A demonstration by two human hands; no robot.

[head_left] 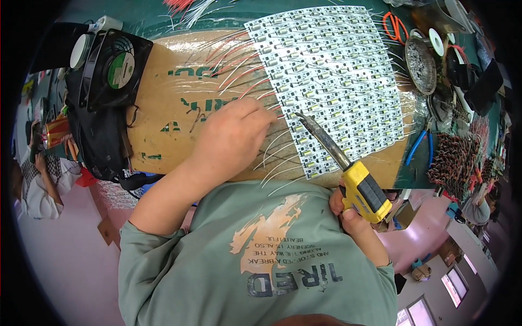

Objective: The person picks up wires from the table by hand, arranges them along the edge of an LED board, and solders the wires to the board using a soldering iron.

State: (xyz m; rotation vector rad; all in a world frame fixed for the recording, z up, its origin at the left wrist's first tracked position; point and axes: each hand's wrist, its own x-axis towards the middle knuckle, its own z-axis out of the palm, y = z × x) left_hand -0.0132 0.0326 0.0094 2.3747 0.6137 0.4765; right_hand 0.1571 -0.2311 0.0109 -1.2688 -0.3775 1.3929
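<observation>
A white panel of small LED boards [331, 70] lies on a brown cardboard sheet [168, 136], with red and white wires sticking out along its left edge. My left hand [234, 138] is closed in a pinch at that edge, and a short red wire [280, 116] shows at the fingertips. Gripped in my right hand [350, 217] is a yellow and black soldering gun [365, 190], held below the panel's lower right part. Its dark tip reaches up and left to the panel's left edge, close to my left fingertips; whether it touches cannot be made out.
A black fan [114, 70] stands at the left. On the right are orange-handled scissors [395, 27], a round metal dish [421, 65], blue-handled pliers [417, 148] and bundled wires [457, 163]. Another person [46, 185] sits at the far left.
</observation>
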